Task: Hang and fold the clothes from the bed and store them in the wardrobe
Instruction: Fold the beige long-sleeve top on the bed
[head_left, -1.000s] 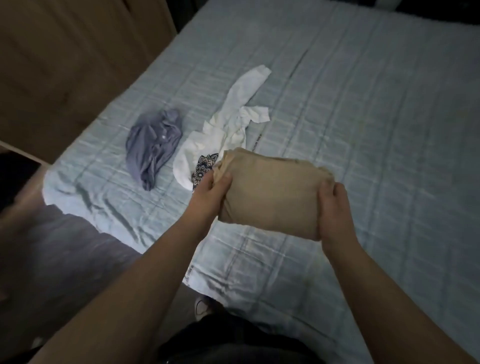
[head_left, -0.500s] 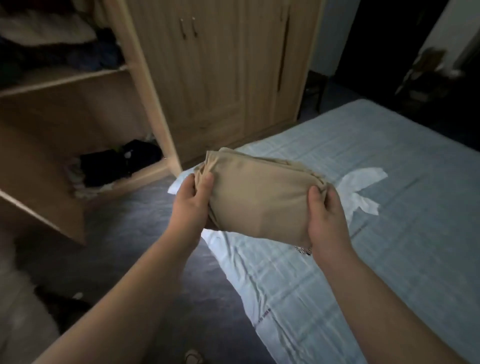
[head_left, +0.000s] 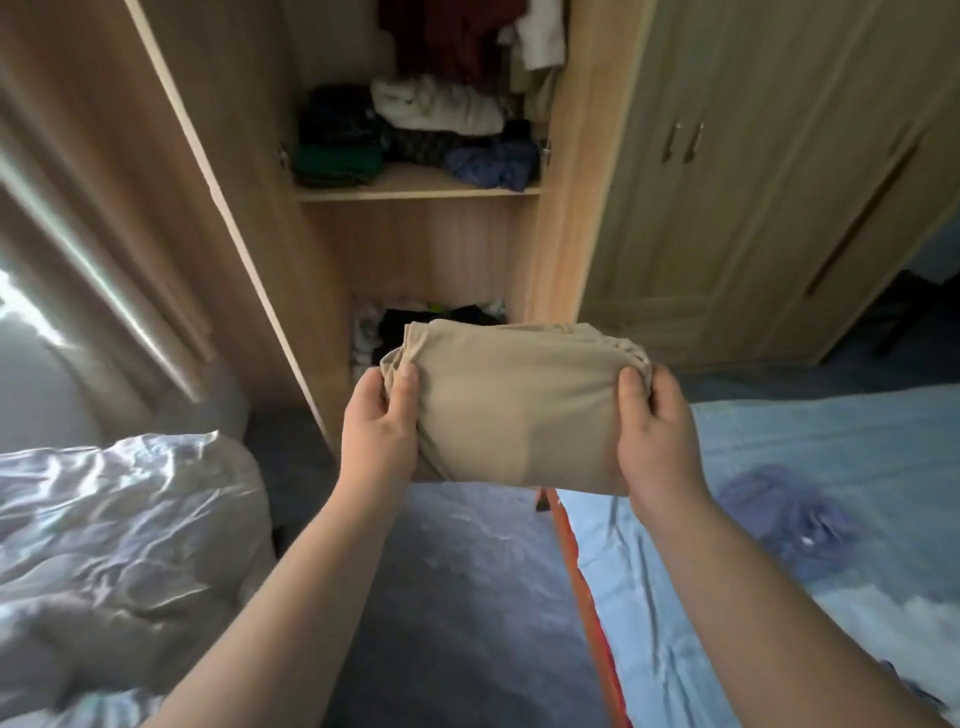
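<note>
Done: beige garment is folded.
Fingers: those of the left hand and right hand are curled round its ends.
Place: it is held before the open wardrobe, 12 o'clock.
Left: storing; blue garment is seen crumpled on the bed, 4 o'clock.

Body in view: two hands and two forearms.

- Left hand and right hand: both bare, with the backs towards the camera. Knuckle lines are faint in the soft light.
- Left thumb and right thumb: each shows a short, plain nail. The other fingers are hidden, so no detail on them.
- Left forearm and right forearm: bare from the wrist down to the bottom edge of the frame. They are smooth and widen towards the elbow, and the wide-angle lens stretches them near the lower corners.
- Upper-body clothing: out of frame, can't tell.
</note>
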